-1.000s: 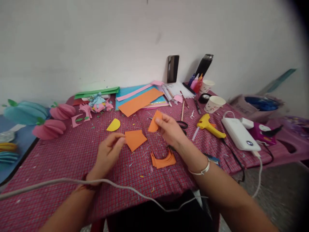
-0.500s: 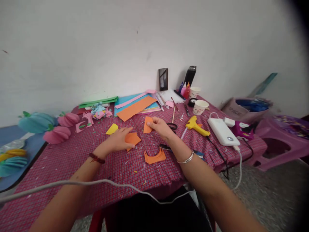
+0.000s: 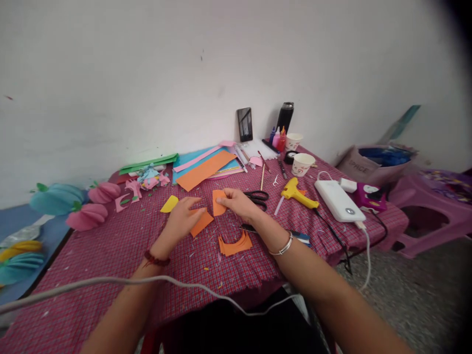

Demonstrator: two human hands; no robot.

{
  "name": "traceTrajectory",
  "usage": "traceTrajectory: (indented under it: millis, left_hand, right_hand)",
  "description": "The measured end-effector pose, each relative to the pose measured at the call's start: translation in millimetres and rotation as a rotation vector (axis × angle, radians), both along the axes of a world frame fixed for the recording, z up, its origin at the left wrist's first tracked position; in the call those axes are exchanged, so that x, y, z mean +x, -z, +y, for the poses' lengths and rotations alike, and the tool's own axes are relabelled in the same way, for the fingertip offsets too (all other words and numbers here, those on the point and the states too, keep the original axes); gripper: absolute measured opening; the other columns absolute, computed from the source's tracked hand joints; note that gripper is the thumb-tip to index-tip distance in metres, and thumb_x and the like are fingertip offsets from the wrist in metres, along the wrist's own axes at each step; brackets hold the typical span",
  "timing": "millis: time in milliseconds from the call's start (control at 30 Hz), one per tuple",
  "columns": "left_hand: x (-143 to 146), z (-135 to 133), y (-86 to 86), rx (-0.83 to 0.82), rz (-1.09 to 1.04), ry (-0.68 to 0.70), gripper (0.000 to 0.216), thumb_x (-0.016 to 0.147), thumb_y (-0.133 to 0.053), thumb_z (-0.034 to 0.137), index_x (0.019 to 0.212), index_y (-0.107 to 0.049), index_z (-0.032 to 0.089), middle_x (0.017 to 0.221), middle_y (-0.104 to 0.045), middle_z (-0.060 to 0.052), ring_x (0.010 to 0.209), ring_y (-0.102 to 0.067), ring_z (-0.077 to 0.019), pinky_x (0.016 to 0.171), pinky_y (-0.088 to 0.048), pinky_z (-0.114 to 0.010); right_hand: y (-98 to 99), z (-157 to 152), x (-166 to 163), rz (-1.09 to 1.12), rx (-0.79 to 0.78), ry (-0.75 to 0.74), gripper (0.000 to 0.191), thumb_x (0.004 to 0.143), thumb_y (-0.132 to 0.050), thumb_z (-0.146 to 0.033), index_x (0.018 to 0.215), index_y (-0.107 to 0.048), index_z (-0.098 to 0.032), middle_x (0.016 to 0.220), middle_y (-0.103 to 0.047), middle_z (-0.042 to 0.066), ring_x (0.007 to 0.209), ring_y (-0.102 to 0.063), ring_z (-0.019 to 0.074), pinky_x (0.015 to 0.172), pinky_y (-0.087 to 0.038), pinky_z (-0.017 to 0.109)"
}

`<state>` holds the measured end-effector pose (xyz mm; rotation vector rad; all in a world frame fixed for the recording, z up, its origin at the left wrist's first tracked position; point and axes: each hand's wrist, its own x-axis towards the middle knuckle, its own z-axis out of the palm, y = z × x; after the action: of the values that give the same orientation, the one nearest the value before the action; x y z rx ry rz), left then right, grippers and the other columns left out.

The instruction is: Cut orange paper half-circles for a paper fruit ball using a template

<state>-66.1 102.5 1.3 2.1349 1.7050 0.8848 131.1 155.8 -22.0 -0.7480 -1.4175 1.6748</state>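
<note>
My right hand [image 3: 238,202] pinches a small piece of orange paper [image 3: 217,205] between thumb and fingers, just above the table. My left hand [image 3: 183,219] is open beside it, fingers stretched and thumb apart, over another piece of orange paper [image 3: 202,226]. That piece lies on the cloth, partly hidden by the hand; whether they touch I cannot tell. A yellow paper piece [image 3: 169,204] is left of my left fingers. Curved orange offcuts [image 3: 236,244] lie nearer me. Black-handled scissors [image 3: 258,198] rest behind my right wrist, partly covered.
On the checked tablecloth [image 3: 121,255] stand a yellow glue gun [image 3: 299,194], paper cups [image 3: 303,165] and a white power bank [image 3: 339,201]. Coloured sheets [image 3: 206,169] lie at the back. Paper pumpkins [image 3: 88,216] sit at left. A white cable [image 3: 162,278] crosses in front.
My right hand has moved slightly left with its orange paper, towards my left hand. My left hand has lifted and turned a little, its thumb now higher above the other orange piece.
</note>
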Motion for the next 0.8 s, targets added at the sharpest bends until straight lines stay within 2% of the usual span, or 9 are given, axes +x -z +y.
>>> traceTrajectory:
  millis: [67, 133, 267, 367, 500, 567, 633, 733, 800]
  left_hand:
    - [13.0, -9.3, -5.1, 0.004, -0.158, -0.034, 0.023, 0.083, -0.056, 0.038, 0.084, -0.068, 0.018, 0.088, -0.07, -0.007, 0.086, -0.062, -0.0222, 0.081, -0.045, -0.034]
    - [23.1, -16.0, -6.7, -0.053, -0.299, -0.033, 0.025, 0.084, -0.055, 0.039, 0.076, -0.066, 0.018, 0.075, -0.067, -0.003, 0.073, -0.06, -0.0185, 0.069, -0.044, -0.03]
    - [30.4, -19.8, 0.9, -0.14, -0.538, 0.011, 0.019, 0.079, -0.063, 0.035, 0.08, -0.066, 0.017, 0.073, -0.064, 0.0, 0.068, -0.056, -0.0146, 0.064, -0.041, -0.026]
    - [29.9, -18.4, 8.1, -0.213, -0.776, 0.0, 0.016, 0.073, -0.069, 0.031, 0.076, -0.065, 0.017, 0.069, -0.062, 0.001, 0.064, -0.054, -0.0118, 0.063, -0.041, -0.024]
    - [25.1, -17.3, 7.6, -0.281, -0.961, -0.022, 0.016, 0.065, -0.073, 0.028, 0.066, -0.062, 0.016, 0.063, -0.058, 0.003, 0.058, -0.05, -0.0094, 0.059, -0.04, -0.023]
    - [15.1, -19.4, 3.5, -0.281, -0.997, -0.054, 0.017, 0.063, -0.073, 0.027, 0.062, -0.06, 0.016, 0.059, -0.055, 0.004, 0.054, -0.047, -0.0084, 0.055, -0.038, -0.021]
    - [-4.4, -25.4, -1.2, -0.303, -0.953, -0.103, 0.017, 0.061, -0.071, 0.026, 0.059, -0.058, 0.016, 0.055, -0.051, 0.005, 0.05, -0.043, -0.0072, 0.05, -0.034, -0.02]
    - [-50.1, -43.5, -5.9, -0.403, -0.751, -0.193, 0.017, 0.059, -0.072, 0.027, 0.062, -0.059, 0.016, 0.054, -0.052, 0.004, 0.048, -0.044, -0.0081, 0.046, -0.031, -0.019]
    - [-84.4, -60.2, -6.2, -0.467, -0.65, -0.202, 0.019, 0.06, -0.074, 0.028, 0.063, -0.059, 0.017, 0.054, -0.054, 0.004, 0.049, -0.045, -0.008, 0.046, -0.032, -0.018]
  right_hand:
    - [-1.2, -2.5, -1.4, -0.009, -0.006, 0.002, 0.029, 0.066, -0.072, -0.038, 0.072, -0.055, -0.016, 0.066, -0.059, -0.003, 0.063, -0.053, 0.0109, 0.061, -0.041, 0.024]
    - [-2.4, -5.2, -2.9, -0.02, 0.007, -0.006, 0.029, 0.066, -0.072, -0.039, 0.07, -0.054, -0.016, 0.065, -0.058, -0.004, 0.061, -0.051, 0.0103, 0.061, -0.04, 0.023]
    - [-1.8, -11.0, -7.4, -0.059, 0.09, 0.0, 0.027, 0.07, -0.069, -0.037, 0.068, -0.051, -0.016, 0.063, -0.05, -0.006, 0.059, -0.044, 0.0088, 0.059, -0.036, 0.023]
    - [0.9, -15.8, -13.0, -0.112, 0.144, 0.004, 0.028, 0.073, -0.067, -0.037, 0.066, -0.048, -0.017, 0.062, -0.044, -0.007, 0.058, -0.039, 0.0083, 0.056, -0.032, 0.022]
    - [-2.1, -20.4, -18.2, -0.124, 0.173, -0.038, 0.023, 0.078, -0.063, -0.035, 0.073, -0.05, -0.017, 0.067, -0.046, -0.006, 0.06, -0.042, 0.0088, 0.057, -0.033, 0.022]
    - [-9.9, -21.1, -14.4, -0.166, 0.229, -0.085, 0.015, 0.082, -0.058, -0.031, 0.083, -0.053, -0.017, 0.072, -0.052, -0.004, 0.064, -0.048, 0.01, 0.061, -0.037, 0.023]
    - [-20.9, -22.3, -4.2, -0.309, 0.366, -0.155, 0.01, 0.084, -0.055, -0.025, 0.088, -0.056, -0.016, 0.077, -0.057, -0.001, 0.069, -0.052, 0.0115, 0.066, -0.04, 0.025]
    - [-35.1, -29.2, 18.7, -0.658, 0.663, -0.294, 0.006, 0.082, -0.06, -0.022, 0.083, -0.062, -0.016, 0.08, -0.063, 0.002, 0.072, -0.055, 0.0144, 0.068, -0.039, 0.028]
    - [-38.5, -38.7, 33.4, -0.837, 0.793, -0.356, 0.006, 0.08, -0.063, -0.023, 0.08, -0.064, -0.017, 0.078, -0.064, 0.003, 0.071, -0.055, 0.0158, 0.067, -0.038, 0.028]
